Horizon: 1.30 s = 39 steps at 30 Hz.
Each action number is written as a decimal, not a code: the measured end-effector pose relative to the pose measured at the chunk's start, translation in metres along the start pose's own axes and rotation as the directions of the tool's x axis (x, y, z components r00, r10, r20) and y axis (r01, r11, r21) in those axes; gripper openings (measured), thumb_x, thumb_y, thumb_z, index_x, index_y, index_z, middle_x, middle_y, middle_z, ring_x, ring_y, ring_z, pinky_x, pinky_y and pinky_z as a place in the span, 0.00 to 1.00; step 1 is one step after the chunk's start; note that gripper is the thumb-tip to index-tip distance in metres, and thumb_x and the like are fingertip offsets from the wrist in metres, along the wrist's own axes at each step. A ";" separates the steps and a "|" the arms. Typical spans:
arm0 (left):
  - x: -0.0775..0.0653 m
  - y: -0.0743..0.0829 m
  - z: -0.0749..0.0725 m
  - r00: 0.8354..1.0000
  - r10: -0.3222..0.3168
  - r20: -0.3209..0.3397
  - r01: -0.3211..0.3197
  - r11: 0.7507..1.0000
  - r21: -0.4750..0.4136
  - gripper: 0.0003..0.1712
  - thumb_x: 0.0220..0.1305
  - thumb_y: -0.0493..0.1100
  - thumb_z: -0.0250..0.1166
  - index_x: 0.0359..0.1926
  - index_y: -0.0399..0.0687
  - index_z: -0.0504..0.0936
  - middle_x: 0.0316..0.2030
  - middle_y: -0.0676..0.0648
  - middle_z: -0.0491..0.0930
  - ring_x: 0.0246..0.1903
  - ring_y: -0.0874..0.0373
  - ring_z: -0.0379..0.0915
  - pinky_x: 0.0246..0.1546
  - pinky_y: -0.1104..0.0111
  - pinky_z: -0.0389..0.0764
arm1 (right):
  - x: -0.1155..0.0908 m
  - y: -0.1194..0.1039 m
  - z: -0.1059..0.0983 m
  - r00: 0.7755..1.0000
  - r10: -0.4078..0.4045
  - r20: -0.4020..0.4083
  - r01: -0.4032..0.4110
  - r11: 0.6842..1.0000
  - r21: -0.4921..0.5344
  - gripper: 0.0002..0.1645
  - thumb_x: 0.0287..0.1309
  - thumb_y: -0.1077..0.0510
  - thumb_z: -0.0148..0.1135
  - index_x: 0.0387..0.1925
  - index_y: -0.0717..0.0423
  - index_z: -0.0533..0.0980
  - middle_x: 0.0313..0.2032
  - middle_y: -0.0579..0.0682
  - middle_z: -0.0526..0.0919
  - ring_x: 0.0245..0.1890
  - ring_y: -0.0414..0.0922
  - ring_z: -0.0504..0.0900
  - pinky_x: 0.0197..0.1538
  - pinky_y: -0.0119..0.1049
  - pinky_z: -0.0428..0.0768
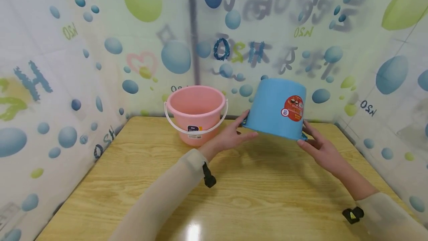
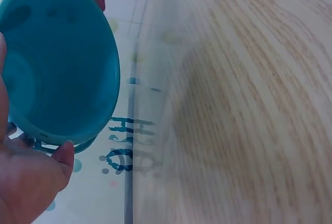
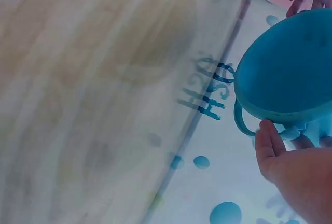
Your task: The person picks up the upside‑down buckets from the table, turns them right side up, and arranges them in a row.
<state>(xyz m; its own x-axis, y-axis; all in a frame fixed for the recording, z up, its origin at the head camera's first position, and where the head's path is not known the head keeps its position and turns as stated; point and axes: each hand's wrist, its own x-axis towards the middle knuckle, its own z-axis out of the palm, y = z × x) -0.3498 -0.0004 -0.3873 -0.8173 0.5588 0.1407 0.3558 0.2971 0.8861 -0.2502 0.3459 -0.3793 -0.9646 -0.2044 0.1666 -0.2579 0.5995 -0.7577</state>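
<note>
Blue bucket (image 1: 272, 109), one, tilts mouth-down between two hands (image 1: 232, 135) (image 1: 324, 155).

Pink bucket (image 1: 195, 118) upright near tbl's back edge, white handle (image 1: 180, 130) slung across front, dark label (image 1: 193, 128) behind it. Wood-grain tbl (image 1: 200, 203) w/ bright glare spot nr front. Pale backdrop (image 1: 110, 10) at back + both sides, w/ blue & green ovals, lettering.

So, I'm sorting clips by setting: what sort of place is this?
Probably a small indoor booth: spotted walls close in on three sides, and the table reaches nearly up to them.
</note>
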 end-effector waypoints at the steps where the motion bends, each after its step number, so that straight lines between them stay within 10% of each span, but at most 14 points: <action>1: 0.000 0.000 -0.001 1.000 0.013 -0.004 -0.013 1.000 0.009 0.57 0.76 0.62 0.71 0.90 0.76 0.42 0.89 0.49 0.49 0.83 0.47 0.59 0.74 0.49 0.77 | 0.000 -0.002 -0.001 1.000 -0.002 -0.005 0.001 1.000 -0.006 0.49 0.86 0.45 0.54 0.91 0.33 0.37 0.86 0.69 0.54 0.74 0.73 0.74 0.53 0.17 0.78; 10: -0.010 0.009 -0.016 0.997 0.079 0.017 -0.081 0.992 0.099 0.59 0.73 0.59 0.75 0.90 0.75 0.44 0.84 0.52 0.62 0.69 0.47 0.70 0.58 0.56 0.78 | 0.003 -0.012 -0.006 0.999 -0.041 -0.028 0.040 0.998 -0.039 0.52 0.85 0.47 0.58 0.91 0.36 0.37 0.83 0.72 0.58 0.69 0.73 0.78 0.51 0.19 0.80; 18: -0.017 0.014 -0.026 0.991 0.126 0.047 -0.131 0.985 0.111 0.65 0.67 0.55 0.81 0.90 0.77 0.44 0.75 0.45 0.71 0.63 0.42 0.73 0.49 0.57 0.85 | 0.004 -0.017 -0.006 0.993 -0.104 -0.052 0.100 0.992 -0.074 0.57 0.81 0.54 0.64 0.91 0.41 0.38 0.75 0.72 0.71 0.50 0.26 0.79 0.44 0.27 0.83; 29: -0.015 0.019 -0.034 0.974 0.224 0.031 -0.226 0.967 0.118 0.73 0.61 0.47 0.86 0.91 0.67 0.41 0.69 0.42 0.77 0.60 0.50 0.72 0.59 0.56 0.80 | 0.007 -0.021 -0.014 0.979 -0.157 -0.127 0.145 0.985 -0.097 0.61 0.75 0.59 0.70 0.91 0.45 0.39 0.42 0.41 0.85 0.41 0.32 0.81 0.37 0.31 0.74; 39: -0.016 0.023 -0.037 0.963 0.269 0.033 -0.271 0.948 0.165 0.75 0.60 0.47 0.86 0.91 0.64 0.40 0.74 0.51 0.70 0.59 0.50 0.67 0.58 0.57 0.76 | 0.007 -0.024 -0.016 0.981 -0.154 -0.118 0.136 0.979 -0.150 0.71 0.66 0.59 0.78 0.91 0.42 0.38 0.49 0.54 0.78 0.43 0.36 0.73 0.35 0.37 0.66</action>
<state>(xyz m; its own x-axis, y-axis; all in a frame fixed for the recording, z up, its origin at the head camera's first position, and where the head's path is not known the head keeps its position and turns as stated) -0.3455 -0.0317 -0.3529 -0.6762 0.6430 0.3595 0.6333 0.2581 0.7296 -0.2516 0.3427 -0.3495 -0.9129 -0.2021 0.3546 -0.3921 0.6755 -0.6245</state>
